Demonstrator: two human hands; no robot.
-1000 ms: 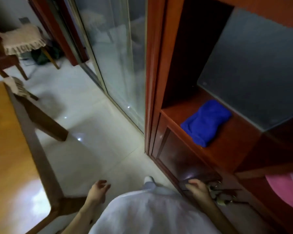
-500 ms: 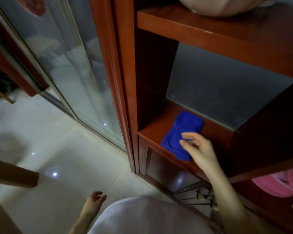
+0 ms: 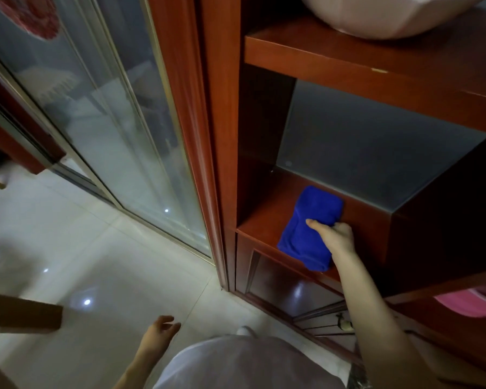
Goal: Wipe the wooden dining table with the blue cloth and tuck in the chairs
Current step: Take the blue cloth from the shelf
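A person's right hand [image 3: 334, 238] pinches the blue cloth [image 3: 306, 228] on a cabinet shelf [image 3: 260, 224] at 3 o'clock; left hand [image 3: 159, 334], 7 o'clock, hangs slack, empty.

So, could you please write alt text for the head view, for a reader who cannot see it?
A person's right hand grips a folded blue cloth on a reddish wooden shelf. The left hand hangs open above the pale floor.

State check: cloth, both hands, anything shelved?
blue cloth: folded, lying at the front edge of the cabinet shelf.
right hand: grips the cloth, thumb on top.
left hand: fingers relaxed, holding nothing.
pale bowl: sits on the upper shelf.
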